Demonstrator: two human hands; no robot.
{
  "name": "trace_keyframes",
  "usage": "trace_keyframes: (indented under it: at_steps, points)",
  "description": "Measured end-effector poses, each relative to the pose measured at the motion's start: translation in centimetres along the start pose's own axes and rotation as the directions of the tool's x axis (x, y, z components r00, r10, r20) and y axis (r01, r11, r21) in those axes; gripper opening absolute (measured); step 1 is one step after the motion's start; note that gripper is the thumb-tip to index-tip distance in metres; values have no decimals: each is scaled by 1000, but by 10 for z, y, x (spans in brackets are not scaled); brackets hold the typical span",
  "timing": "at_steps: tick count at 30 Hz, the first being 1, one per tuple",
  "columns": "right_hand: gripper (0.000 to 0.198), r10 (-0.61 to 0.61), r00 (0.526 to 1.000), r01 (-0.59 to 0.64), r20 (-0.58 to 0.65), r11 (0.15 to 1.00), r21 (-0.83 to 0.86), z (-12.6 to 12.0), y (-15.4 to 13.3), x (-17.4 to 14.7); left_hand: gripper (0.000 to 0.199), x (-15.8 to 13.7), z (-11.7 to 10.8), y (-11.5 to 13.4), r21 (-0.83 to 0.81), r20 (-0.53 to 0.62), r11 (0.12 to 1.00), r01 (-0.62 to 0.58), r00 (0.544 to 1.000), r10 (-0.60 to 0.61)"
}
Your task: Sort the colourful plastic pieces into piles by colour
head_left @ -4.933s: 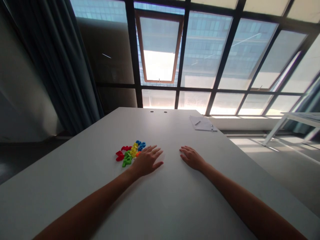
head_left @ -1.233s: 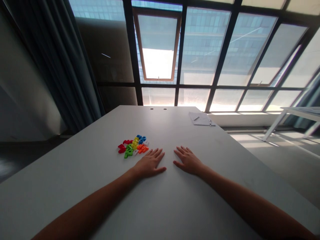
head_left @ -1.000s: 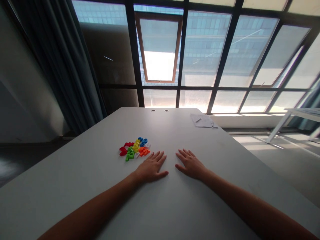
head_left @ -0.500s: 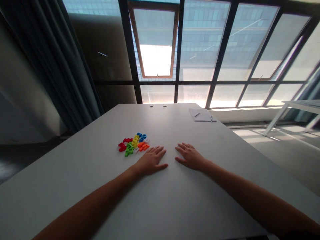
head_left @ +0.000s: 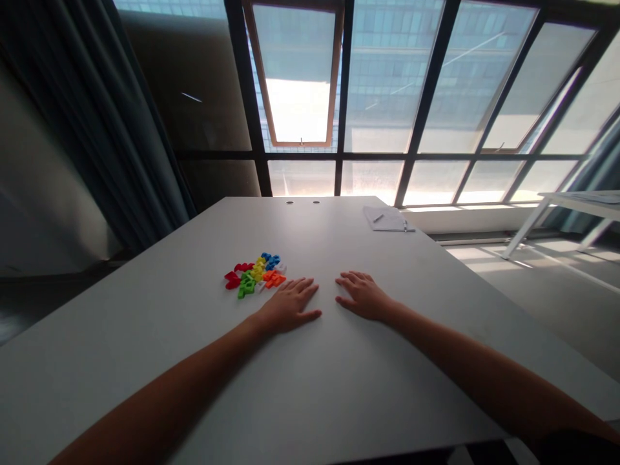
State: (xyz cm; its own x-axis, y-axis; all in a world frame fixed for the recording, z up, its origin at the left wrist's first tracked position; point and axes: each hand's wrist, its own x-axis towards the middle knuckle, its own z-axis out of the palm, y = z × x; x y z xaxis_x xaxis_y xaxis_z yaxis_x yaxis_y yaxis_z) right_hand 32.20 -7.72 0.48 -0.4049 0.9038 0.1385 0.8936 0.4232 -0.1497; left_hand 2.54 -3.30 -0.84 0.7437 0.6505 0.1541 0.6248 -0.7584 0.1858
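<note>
My left hand lies flat, palm down, on the grey table, fingers spread, holding nothing. Just beyond its fingertips, to the left, sits a small heap of coloured plastic pieces: red, green, yellow, orange, blue and a few white. My right hand also rests flat on the table, a short gap to the right of the left hand, fingers apart and empty.
A sheet of paper with a pen lies near the table's far right corner. Two small round holes mark the far edge. Large windows and a dark curtain stand behind. Another white table is at the right.
Since 4.9 s ago my left hand has drawn back off the coloured pieces, uncovering the orange ones. Both hands have stayed flat over the last second; only the camera shifts a little.
</note>
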Motion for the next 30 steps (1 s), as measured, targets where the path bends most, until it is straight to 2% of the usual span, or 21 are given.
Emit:
trace_keyframes:
  at_steps: [25, 28, 30]
  points:
    - [63, -10, 1000, 10, -4, 1000, 7, -2, 2, 1, 90, 3, -3, 6, -22, 14, 999, 32, 999, -31]
    - [63, -11, 1000, 11, -2, 1000, 2, -2, 2, 0, 87, 3, -5, 8, -12, 3, 999, 31, 1000, -31]
    - [62, -10, 1000, 10, -4, 1000, 1, -2, 2, 0, 78, 4, -8, 9, 0, -28, 1000, 17, 999, -17]
